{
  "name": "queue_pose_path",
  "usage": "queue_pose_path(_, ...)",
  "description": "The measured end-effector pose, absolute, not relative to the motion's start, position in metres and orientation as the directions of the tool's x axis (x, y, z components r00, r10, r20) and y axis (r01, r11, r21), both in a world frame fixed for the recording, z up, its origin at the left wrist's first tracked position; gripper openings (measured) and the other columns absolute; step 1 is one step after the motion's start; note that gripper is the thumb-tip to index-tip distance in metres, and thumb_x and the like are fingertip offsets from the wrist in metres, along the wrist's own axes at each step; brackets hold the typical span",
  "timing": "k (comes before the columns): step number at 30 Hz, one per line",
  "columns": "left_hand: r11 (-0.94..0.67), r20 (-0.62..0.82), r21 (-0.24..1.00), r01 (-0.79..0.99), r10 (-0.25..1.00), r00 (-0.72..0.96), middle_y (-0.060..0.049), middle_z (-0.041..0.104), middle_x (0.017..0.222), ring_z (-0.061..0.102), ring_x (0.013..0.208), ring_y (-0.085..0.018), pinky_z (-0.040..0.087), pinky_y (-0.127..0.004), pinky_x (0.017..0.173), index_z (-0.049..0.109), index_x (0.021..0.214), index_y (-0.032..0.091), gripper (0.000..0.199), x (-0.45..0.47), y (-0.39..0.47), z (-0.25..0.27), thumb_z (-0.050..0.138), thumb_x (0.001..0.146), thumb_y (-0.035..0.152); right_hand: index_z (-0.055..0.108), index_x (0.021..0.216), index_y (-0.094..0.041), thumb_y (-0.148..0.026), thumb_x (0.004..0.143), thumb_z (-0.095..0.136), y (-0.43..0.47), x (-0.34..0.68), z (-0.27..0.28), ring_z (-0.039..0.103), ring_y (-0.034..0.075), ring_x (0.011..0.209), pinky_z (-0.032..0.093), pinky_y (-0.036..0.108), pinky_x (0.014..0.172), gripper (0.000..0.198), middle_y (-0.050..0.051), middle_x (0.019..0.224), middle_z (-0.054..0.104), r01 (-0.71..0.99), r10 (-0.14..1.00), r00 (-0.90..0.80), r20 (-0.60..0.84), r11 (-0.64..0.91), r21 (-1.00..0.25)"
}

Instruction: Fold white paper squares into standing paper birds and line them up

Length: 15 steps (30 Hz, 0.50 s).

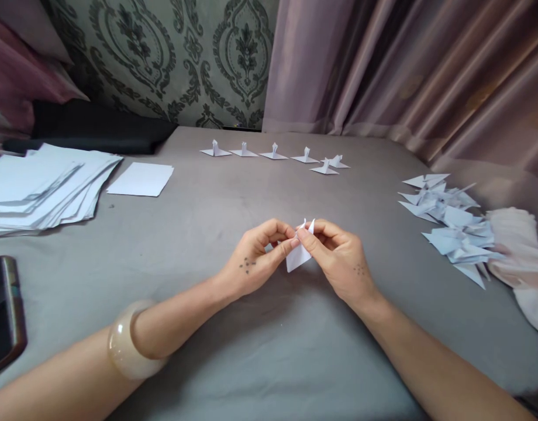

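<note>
I had the folded paper (297, 259) pinched in both my left hand (250, 257) and my right hand (344, 260), held over the grey table (194, 234). With its narrow points (312, 225) standing up between my hands, a light, even press seemed best for keeping them crisp without crumpling.

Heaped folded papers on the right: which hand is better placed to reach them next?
The right, I'd judge: the right hand is nearer the heap, while the left hand would have to reach across. Both hands pinch the folded piece, so the left would likely need to hold it alone.
</note>
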<state>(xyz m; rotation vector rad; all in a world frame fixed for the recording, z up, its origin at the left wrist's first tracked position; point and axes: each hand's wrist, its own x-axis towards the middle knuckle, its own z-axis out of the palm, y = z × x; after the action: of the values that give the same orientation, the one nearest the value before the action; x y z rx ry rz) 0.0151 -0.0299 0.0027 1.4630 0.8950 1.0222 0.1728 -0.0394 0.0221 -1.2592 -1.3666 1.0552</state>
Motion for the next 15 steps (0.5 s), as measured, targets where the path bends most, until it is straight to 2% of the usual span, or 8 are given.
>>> queue_pose_path(6, -0.096, 0.109, 0.994, -0.057, 0.942, 0.317, -0.001, 0.067, 0.08, 0.059, 0.073, -0.012, 0.042, -0.025, 0.07, 0.056, 0.088, 0.018, 0.019, 0.0165, -0.0318, 0.0006, 0.063, 0.087, 0.035, 0.064, 0.073, -0.021, -0.037, 0.081, 0.066, -0.0404, 0.1719, 0.0185, 0.053, 0.012, 0.067, 0.043, 0.026, 0.062, 0.018, 0.0, 0.077, 0.061, 0.212, 0.99, 0.025, 0.136, 0.128, -0.969)
queue_pose_path(9, -0.025, 0.047, 0.997, -0.077, 0.953, 0.3, 0.001, 0.069, 0.074, 0.059, 0.064, -0.011, 0.042, -0.025, 0.065, 0.054, 0.098, 0.02, 0.025, 0.0177, -0.0324, 0.001, 0.066, 0.086, 0.038, 0.061, 0.071, -0.022, -0.037, 0.082, 0.064, -0.04, 0.1724, 0.0154, 0.052, 0.011, 0.067, 0.043, 0.026, 0.062, 0.019, -0.001, 0.076, 0.058, 0.214, 0.984, 0.03, 0.174, 0.164, -0.963)
queue_pose_path(11, 0.019, 0.01, 0.995, -0.093, 0.952, 0.305, -0.001, 0.071, 0.076, 0.061, 0.067, -0.013, 0.044, -0.026, 0.066, 0.058, 0.099, 0.018, 0.028, 0.0188, -0.0325, 0.0024, 0.067, 0.084, 0.039, 0.061, 0.069, -0.022, -0.036, 0.083, 0.064, -0.0397, 0.1725, 0.0146, 0.051, 0.011, 0.066, 0.042, 0.026, 0.062, 0.02, -0.001, 0.075, 0.057, 0.208, 0.982, 0.03, 0.184, 0.174, -0.963)
queue_pose_path(15, 0.124, -0.056, 0.975, -0.186, 0.941, 0.335, -0.003, 0.073, 0.082, 0.066, 0.079, -0.016, 0.048, -0.027, 0.074, 0.067, 0.086, 0.015, 0.027, 0.021, -0.0324, 0.0058, 0.076, 0.075, 0.038, 0.062, 0.067, -0.022, -0.033, 0.083, 0.065, -0.0395, 0.1719, 0.0166, 0.053, 0.011, 0.07, 0.043, 0.026, 0.065, 0.019, -0.001, 0.075, 0.058, 0.166, 0.982, 0.022, 0.185, 0.179, -0.97)
